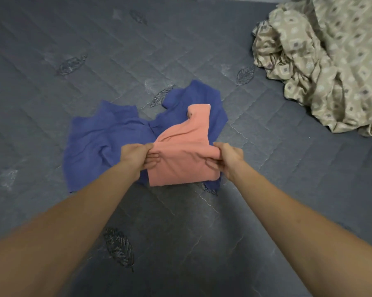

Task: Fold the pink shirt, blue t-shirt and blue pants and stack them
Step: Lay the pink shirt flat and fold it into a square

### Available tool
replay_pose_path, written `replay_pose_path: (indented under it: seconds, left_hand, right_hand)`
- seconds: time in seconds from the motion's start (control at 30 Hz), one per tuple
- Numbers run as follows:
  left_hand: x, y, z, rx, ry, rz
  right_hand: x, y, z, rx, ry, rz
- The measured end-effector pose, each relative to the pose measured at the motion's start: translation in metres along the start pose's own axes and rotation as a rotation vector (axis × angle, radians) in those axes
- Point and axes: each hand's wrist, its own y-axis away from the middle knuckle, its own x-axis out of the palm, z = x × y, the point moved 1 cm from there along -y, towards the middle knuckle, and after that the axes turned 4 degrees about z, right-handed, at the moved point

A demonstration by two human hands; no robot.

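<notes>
Grey quilted mattress (73, 61); patterned sheet (330, 67) bunched at 2 o'clock. Blue garment (99, 144), possibly two, spread at centre. Pink shirt (185, 151) overlies it, long axis 12–6. Left hand (138, 156) and right hand (226, 160) pinch its 9 and 3 o'clock edges, equally near.

**Soft, even light with wide-angle bend**

Light falls flat and diffuse on the grey quilted mattress (266, 168) — shadows are faint, only a thin dark edge beneath the pink shirt (180, 151). No glare. Nearer the camera than the shirt, the forearms smear with blur. The quilting lines curve toward the frame edges — lens distortion.
</notes>
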Motion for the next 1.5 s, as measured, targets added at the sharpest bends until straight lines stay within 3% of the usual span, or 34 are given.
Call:
replay_pose_path:
  seconds: [0.23, 0.33, 0.4, 0.47, 0.53, 0.6, 0.67, 0.77, 1.07, 1.23, 1.33, 1.43, 1.5]
  left_hand:
    - [0.021, -0.082, -0.054, 0.045, 0.017, -0.050]
    - [0.028, -0.108, -0.061, 0.153, 0.023, -0.122]
    - [0.030, -0.115, -0.049, 0.315, -0.196, -0.211]
    - [0.040, -0.106, -0.024, 0.552, -0.676, -0.176]
    - [0.050, -0.097, 0.002, 0.732, -1.094, -0.108]
    - [0.059, -0.099, 0.016, 0.788, -1.279, -0.104]
    - [0.061, -0.113, 0.027, 0.754, -1.353, -0.145]
    - [0.060, -0.131, 0.038, 0.711, -1.396, -0.203]
    - [0.062, -0.159, 0.053, 0.706, -1.348, -0.287]
    - [0.064, -0.127, 0.043, 0.605, -1.256, -0.395]
    - [0.064, -0.103, 0.039, 0.476, -1.101, -0.524]
    - [0.063, -0.092, 0.034, 0.348, -1.042, -0.525]
    - [0.061, -0.089, 0.030, 0.344, -0.966, -0.484]
  right_hand:
    - [0.044, -0.069, 0.062, -0.069, 0.051, 0.035]
    - [0.057, -0.100, 0.073, -0.141, 0.048, 0.059]
    - [0.059, -0.116, 0.063, -0.309, 0.224, 0.056]
    - [0.055, -0.125, 0.040, -0.678, 0.739, 0.031]
    - [0.057, -0.128, 0.014, -1.000, 1.137, 0.114]
    - [0.061, -0.139, -0.005, -1.149, 1.294, 0.211]
    - [0.060, -0.153, -0.018, -1.194, 1.457, 0.173]
    - [0.055, -0.169, -0.023, -1.202, 1.510, 0.090]
    - [0.057, -0.192, -0.033, -1.208, 1.486, 0.047]
    - [0.048, -0.165, -0.021, -1.113, 1.313, 0.004]
    - [0.036, -0.144, -0.010, -0.962, 1.175, -0.138]
    - [0.026, -0.136, -0.003, -0.613, 0.946, -0.077]
    - [0.021, -0.137, 0.001, -0.381, 0.921, -0.014]
